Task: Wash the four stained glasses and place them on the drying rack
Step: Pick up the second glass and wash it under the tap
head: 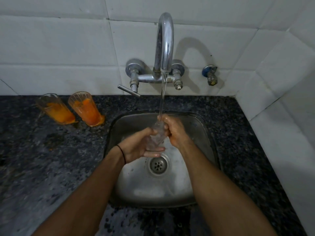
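I hold a clear ribbed glass (pixel 156 137) over the steel sink (pixel 196 126), tilted, under the stream of water from the tap (pixel 164 45). My left hand (pixel 141 147) cups the glass from the left and below, fingers curled under it. My right hand (pixel 173 130) grips its upper end, right where the water lands. Two glasses stained orange stand on the dark counter at the left: one (pixel 55 109) farther left, the other (pixel 87 109) beside it. No drying rack is in view.
The tap's lever handle (pixel 128 91) sticks out to the left above the sink's back edge. A small valve (pixel 210 75) sits on the white tiled wall at the right. The granite counter (pixel 42 159) surrounds the sink; the drain (pixel 158 165) lies below my hands.
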